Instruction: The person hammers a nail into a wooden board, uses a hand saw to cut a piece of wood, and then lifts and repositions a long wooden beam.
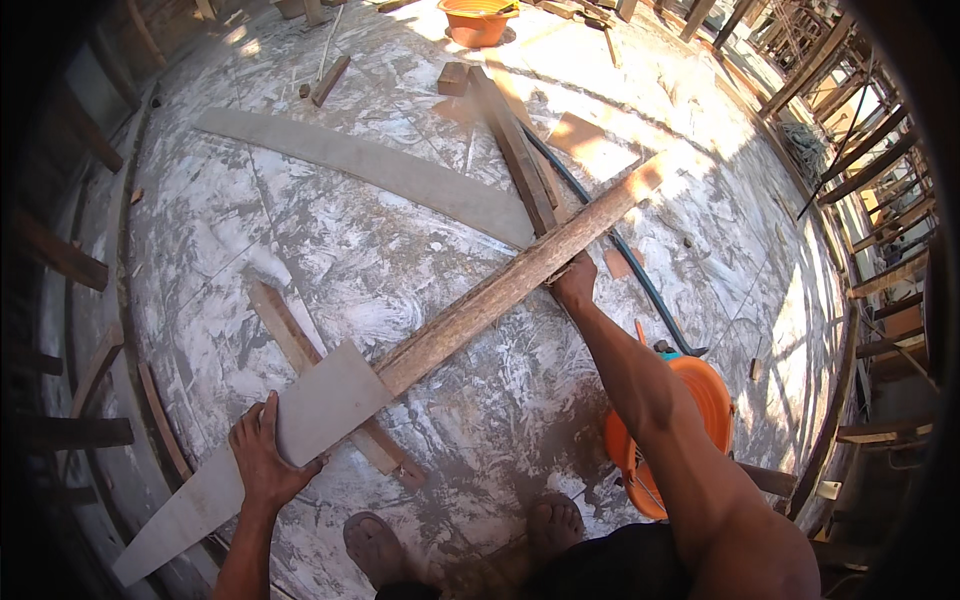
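A long wooden plank [500, 298] with a rough, bark-like surface runs diagonally across the middle. My right hand [575, 283] is closed on its near edge, fingers partly hidden beneath it. At the lower left, a long flat grey strip [325, 405] overlaps the plank's near end. My left hand [265, 455] grips across that strip, fingers at the far edge and thumb at the near edge. Under the strip lies a short piece of wood [285, 328]. Another long grey strip [370, 172] rests on the floor beyond, its right end close to the plank.
Dark timber [512, 150] and a blue-black bar [640, 270] lie around the plank's far half. An orange bucket [715, 390] stands by my right arm, partly hidden; an orange basin [478, 22] is farther off. Wooden posts [65, 250] line both sides of the dusty floor [430, 520].
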`<state>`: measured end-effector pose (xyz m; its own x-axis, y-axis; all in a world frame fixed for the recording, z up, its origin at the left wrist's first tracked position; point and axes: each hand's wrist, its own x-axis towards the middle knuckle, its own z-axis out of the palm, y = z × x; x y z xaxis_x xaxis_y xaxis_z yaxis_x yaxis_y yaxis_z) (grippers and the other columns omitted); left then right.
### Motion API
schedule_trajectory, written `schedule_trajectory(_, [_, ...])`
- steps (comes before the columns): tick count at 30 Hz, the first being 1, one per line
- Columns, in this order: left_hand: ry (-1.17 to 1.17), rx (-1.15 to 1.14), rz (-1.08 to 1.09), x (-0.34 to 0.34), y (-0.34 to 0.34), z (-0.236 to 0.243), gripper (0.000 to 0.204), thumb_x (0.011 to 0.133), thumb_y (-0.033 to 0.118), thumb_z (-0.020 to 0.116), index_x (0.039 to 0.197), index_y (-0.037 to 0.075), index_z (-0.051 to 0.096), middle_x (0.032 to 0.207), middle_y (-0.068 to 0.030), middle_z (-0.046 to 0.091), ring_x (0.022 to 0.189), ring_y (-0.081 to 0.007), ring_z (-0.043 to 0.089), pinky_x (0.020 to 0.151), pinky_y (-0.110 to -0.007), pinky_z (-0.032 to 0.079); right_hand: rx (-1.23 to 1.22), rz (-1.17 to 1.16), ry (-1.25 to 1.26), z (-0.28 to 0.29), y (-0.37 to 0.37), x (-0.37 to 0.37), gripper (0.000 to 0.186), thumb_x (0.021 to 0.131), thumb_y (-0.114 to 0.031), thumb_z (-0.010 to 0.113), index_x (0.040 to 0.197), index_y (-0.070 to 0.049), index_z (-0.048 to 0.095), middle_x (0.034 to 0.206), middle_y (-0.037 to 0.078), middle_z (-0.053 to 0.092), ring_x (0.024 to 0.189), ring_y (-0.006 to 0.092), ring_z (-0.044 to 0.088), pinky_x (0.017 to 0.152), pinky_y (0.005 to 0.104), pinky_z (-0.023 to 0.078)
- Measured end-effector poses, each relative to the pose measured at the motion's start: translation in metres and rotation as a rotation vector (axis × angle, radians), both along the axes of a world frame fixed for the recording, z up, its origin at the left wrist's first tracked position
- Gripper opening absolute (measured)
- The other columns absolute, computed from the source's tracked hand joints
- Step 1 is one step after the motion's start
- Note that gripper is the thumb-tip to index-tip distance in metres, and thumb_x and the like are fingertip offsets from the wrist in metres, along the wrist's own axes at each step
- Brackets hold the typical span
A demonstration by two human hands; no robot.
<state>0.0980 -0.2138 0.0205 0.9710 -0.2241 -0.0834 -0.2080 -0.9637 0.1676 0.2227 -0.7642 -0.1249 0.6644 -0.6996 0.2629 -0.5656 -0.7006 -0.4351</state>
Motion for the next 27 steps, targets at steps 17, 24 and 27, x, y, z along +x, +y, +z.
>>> schedule_trajectory(17, [-0.050, -0.037, -0.035, 0.010, 0.006, 0.017, 0.123, 0.050, 0.042, 0.095, 0.155, 0.010, 0.040, 0.139, -0.0206, 0.046, 0.129, -0.0396, 0.043, 0.114, -0.057, 0.028, -0.068, 0.651, -0.197, -0.027, -0.044, 0.028, 0.063, 0.088, -0.050, 0.071, 0.137, -0.012, 0.063, 0.134, 0.012, 0.068, 0.127, 0.0301, 0.062, 0.106, 0.0442, 0.048])
schedule_trajectory(24, [0.106, 0.007, -0.050, -0.008, -0.001, 0.007, 0.124, 0.052, 0.043, 0.096, 0.157, 0.014, 0.037, 0.141, -0.0189, 0.045, 0.132, -0.0387, 0.041, 0.115, -0.057, 0.027, -0.112, 0.549, 0.312, 0.022, 0.004, -0.025, 0.080, 0.091, -0.066, 0.060, 0.150, -0.013, 0.050, 0.151, 0.016, 0.054, 0.141, 0.0364, 0.048, 0.116, 0.0546, 0.037])
schedule_trajectory(27, [0.087, -0.001, -0.060, -0.016, 0.002, 0.001, 0.124, 0.052, 0.042, 0.096, 0.157, 0.014, 0.037, 0.140, -0.0186, 0.046, 0.131, -0.0400, 0.042, 0.114, -0.057, 0.028, -0.060, 0.653, 0.670, 0.084, 0.051, -0.066, 0.091, 0.090, -0.074, 0.054, 0.155, -0.010, 0.043, 0.157, 0.019, 0.046, 0.146, 0.0398, 0.041, 0.117, 0.0610, 0.032])
